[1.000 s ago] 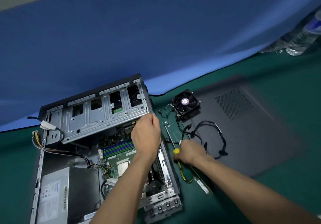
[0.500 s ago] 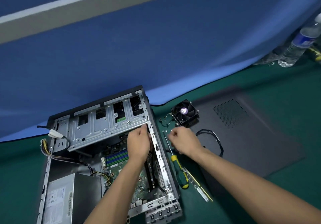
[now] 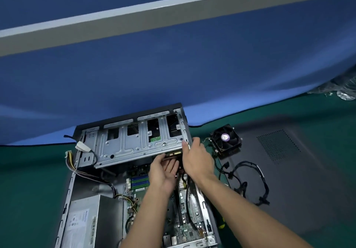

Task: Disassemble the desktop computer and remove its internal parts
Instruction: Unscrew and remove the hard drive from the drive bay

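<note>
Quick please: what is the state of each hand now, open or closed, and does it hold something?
Left hand: open, fingers straight, reaching under the drive cage.
Right hand: cannot be told; it rests at the cage's right end, fingers mostly hidden.

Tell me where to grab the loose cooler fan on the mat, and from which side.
Grip the cooler fan by two opposite outer walls of its square black frame, coming down from above. It lies flat with the blades and purple hub facing up, so fingers should stay off those. Probably favour the sides away from its left edge, where its wires trail out.
</note>
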A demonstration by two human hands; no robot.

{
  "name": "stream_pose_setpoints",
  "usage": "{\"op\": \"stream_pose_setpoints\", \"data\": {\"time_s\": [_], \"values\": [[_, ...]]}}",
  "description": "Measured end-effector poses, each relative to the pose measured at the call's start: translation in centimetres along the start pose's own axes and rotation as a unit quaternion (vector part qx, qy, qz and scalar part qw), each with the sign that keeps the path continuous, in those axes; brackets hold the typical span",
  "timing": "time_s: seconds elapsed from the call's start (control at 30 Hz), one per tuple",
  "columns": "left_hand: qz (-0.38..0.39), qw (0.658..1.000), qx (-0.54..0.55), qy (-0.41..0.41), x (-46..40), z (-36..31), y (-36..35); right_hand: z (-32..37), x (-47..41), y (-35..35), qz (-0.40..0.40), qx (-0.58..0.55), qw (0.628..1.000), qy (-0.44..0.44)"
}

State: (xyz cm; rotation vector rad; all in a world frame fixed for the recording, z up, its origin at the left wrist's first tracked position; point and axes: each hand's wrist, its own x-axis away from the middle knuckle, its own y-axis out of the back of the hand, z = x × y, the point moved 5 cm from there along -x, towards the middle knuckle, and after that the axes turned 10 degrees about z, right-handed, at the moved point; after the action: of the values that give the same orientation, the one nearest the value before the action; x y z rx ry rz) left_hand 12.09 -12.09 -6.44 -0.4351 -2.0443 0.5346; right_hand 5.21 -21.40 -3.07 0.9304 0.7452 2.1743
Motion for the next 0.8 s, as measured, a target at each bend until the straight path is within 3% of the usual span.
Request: {"op": "stream_pose_setpoints", "data": {"time_s": [0.1, 0.43, 0.8], "values": [[0.044, 0.997, 0.056, 0.008, -0.5, 0.5, 0.4, 0.0, -0.2, -0.1, -0.030, 0.020, 0.999, 0.003], [0.065, 0.997, -0.035, -0.001, -0.2, -1.2, 1.5, -0.2, -0.2, 0.1, -0.057, 0.026, 0.998, -0.003], [0.121, 0.991, 0.018, 0.051, -1.6, 0.1, 0.1, -0.3, -0.3, -0.1, -0.047, 0.042, 0.998, 0.003]]}}
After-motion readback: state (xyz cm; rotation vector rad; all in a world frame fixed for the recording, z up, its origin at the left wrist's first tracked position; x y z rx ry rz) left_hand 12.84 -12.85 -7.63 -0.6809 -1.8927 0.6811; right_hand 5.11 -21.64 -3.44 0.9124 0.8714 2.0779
